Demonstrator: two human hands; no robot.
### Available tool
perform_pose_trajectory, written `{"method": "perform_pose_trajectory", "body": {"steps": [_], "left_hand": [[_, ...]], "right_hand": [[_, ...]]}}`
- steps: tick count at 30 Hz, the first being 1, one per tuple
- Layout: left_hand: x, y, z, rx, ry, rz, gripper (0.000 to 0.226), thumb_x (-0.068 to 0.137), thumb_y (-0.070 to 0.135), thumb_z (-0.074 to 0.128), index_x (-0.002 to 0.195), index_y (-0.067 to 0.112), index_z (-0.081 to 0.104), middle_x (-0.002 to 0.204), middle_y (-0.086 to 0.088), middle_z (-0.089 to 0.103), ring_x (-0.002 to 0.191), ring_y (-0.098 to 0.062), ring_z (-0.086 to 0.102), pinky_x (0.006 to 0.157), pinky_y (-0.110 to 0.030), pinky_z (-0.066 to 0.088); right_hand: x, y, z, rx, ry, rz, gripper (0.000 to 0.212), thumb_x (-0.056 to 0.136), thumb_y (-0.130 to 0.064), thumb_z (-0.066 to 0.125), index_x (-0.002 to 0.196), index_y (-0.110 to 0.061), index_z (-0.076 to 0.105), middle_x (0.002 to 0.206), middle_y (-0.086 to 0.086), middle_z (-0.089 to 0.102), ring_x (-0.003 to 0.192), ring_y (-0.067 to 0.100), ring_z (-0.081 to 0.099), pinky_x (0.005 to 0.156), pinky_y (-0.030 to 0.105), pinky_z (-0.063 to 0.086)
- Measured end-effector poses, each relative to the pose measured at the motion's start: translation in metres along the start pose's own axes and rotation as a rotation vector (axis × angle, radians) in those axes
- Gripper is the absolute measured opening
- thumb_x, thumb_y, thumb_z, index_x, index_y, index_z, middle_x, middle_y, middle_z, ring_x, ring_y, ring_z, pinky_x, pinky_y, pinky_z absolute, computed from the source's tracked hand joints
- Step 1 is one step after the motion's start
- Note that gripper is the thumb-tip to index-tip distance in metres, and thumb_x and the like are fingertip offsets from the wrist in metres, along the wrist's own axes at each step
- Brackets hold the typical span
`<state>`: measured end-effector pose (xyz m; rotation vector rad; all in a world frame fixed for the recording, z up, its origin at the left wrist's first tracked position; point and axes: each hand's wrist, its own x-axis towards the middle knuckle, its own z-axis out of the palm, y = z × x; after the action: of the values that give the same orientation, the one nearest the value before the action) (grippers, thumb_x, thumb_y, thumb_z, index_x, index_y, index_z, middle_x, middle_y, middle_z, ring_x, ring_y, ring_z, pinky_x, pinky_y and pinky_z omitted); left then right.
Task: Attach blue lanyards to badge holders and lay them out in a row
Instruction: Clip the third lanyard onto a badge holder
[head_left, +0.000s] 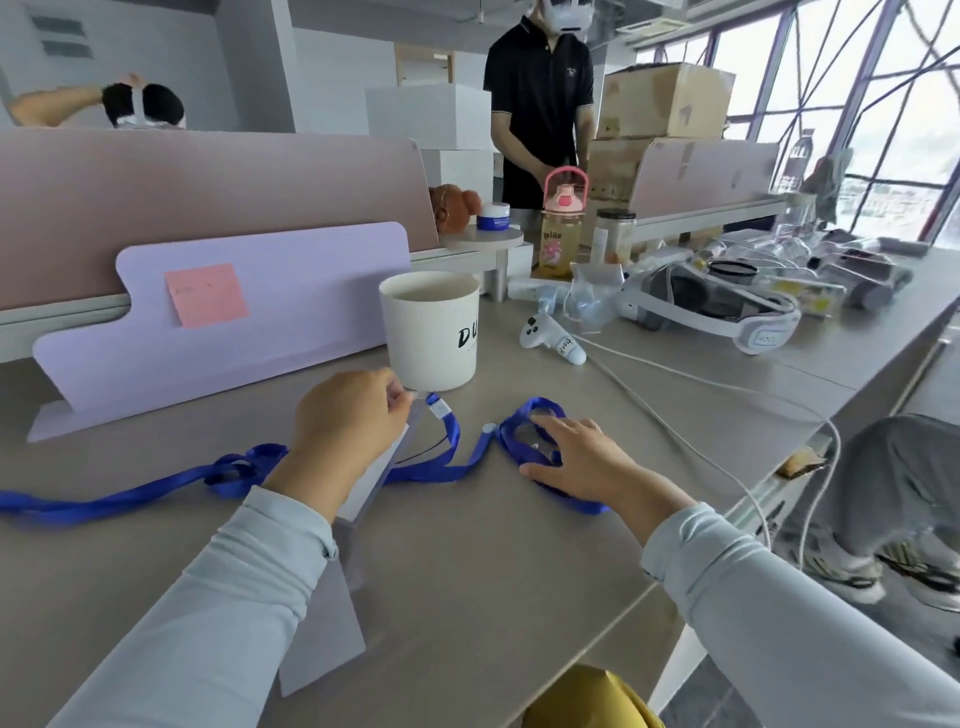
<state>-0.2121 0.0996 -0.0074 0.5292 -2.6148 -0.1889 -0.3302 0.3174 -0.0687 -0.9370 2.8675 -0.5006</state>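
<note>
My left hand (345, 423) pinches the top of a clear badge holder (371, 480) that lies under it, next to the white clip (439, 409) of a blue lanyard (447, 457). That lanyard's strap trails left across the table (467, 561) to the edge of view. My right hand (576, 457) rests flat, fingers spread, on a second badge holder (530, 434) ringed by a coiled blue lanyard (511, 415). Another clear holder (319, 639) lies near the front, partly under my left sleeve.
A white cup (431, 330) stands just behind my left hand. A purple board (234, 317) with a pink note leans at the back left. A white controller (550, 340), a headset (711, 306), cables and bottles crowd the right side. A person stands behind the table.
</note>
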Motion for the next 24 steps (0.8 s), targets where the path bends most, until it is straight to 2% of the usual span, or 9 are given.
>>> {"method": "perform_pose_trajectory", "body": {"steps": [2,5,8,13,15,18,19,21,24], "left_hand": [[0.001,-0.002,0.0,-0.02,0.005,-0.014,0.022,0.092,0.038,0.047,0.094,0.023,0.062,0.094,0.004,0.068,0.082,-0.02,0.06,0.063,-0.025,0.04],[0.001,-0.003,-0.003,-0.045,0.0,-0.043,0.019,0.091,0.038,0.047,0.091,0.024,0.061,0.094,0.006,0.068,0.084,-0.019,0.059,0.065,-0.026,0.041],[0.001,-0.005,-0.005,-0.071,0.001,-0.058,0.014,0.09,0.033,0.048,0.088,0.024,0.059,0.093,0.006,0.068,0.082,-0.019,0.058,0.064,-0.027,0.041],[0.0,-0.011,-0.011,-0.15,0.005,-0.097,0.012,0.088,0.025,0.049,0.089,0.022,0.061,0.093,0.004,0.067,0.083,-0.02,0.058,0.068,-0.028,0.044],[0.002,-0.015,-0.012,-0.189,0.017,-0.111,0.013,0.089,0.024,0.049,0.091,0.021,0.062,0.093,0.005,0.067,0.085,-0.02,0.058,0.069,-0.028,0.044],[0.004,-0.022,-0.011,-0.272,0.045,-0.127,0.018,0.091,0.024,0.048,0.098,0.018,0.063,0.098,0.001,0.068,0.088,-0.021,0.059,0.072,-0.03,0.045],[0.005,-0.023,-0.01,-0.307,0.054,-0.135,0.021,0.092,0.024,0.047,0.102,0.016,0.063,0.101,-0.001,0.068,0.09,-0.022,0.059,0.075,-0.03,0.044],[0.008,-0.027,-0.011,-0.392,0.064,-0.173,0.026,0.095,0.024,0.043,0.111,0.014,0.061,0.108,-0.004,0.067,0.094,-0.022,0.058,0.078,-0.03,0.043],[0.014,-0.035,-0.013,-0.516,0.093,-0.234,0.03,0.097,0.018,0.037,0.116,0.011,0.058,0.113,-0.008,0.063,0.088,-0.019,0.05,0.075,-0.027,0.036]], "right_hand": [[0.001,-0.002,0.003,0.003,0.076,-0.032,0.045,0.089,-0.036,0.056,0.131,-0.024,0.047,0.132,-0.002,0.05,0.125,0.023,0.04,0.097,0.032,0.037],[0.004,-0.003,0.006,0.007,0.129,-0.032,0.028,0.091,-0.026,0.053,0.117,-0.017,0.057,0.122,0.0,0.056,0.113,0.021,0.05,0.089,0.029,0.04],[0.009,-0.004,0.008,0.042,0.108,0.01,0.021,0.091,-0.024,0.052,0.11,-0.015,0.057,0.114,0.001,0.06,0.104,0.022,0.054,0.079,0.027,0.04],[0.018,-0.005,0.007,0.15,0.104,0.055,0.016,0.089,-0.019,0.056,0.104,-0.013,0.059,0.108,0.005,0.062,0.092,0.021,0.055,0.075,0.025,0.039],[0.02,-0.01,0.001,0.237,0.16,0.061,0.016,0.088,-0.017,0.058,0.102,-0.01,0.061,0.102,0.007,0.064,0.085,0.019,0.053,0.072,0.024,0.039],[0.027,-0.023,-0.015,0.375,0.281,0.041,0.014,0.086,-0.017,0.063,0.096,-0.008,0.063,0.085,0.004,0.062,0.076,0.018,0.052,0.058,0.018,0.038],[0.03,-0.029,-0.021,0.41,0.317,0.027,0.014,0.085,-0.016,0.065,0.095,-0.007,0.064,0.082,0.003,0.062,0.074,0.017,0.053,0.057,0.016,0.037],[0.04,-0.043,-0.033,0.457,0.373,-0.014,0.012,0.083,-0.015,0.067,0.091,-0.006,0.064,0.078,0.004,0.063,0.07,0.018,0.054,0.06,0.021,0.039],[0.057,-0.066,-0.05,0.53,0.422,-0.048,0.007,0.083,-0.014,0.067,0.085,-0.013,0.06,0.071,-0.002,0.059,0.064,0.019,0.057,0.06,0.024,0.046]]}}
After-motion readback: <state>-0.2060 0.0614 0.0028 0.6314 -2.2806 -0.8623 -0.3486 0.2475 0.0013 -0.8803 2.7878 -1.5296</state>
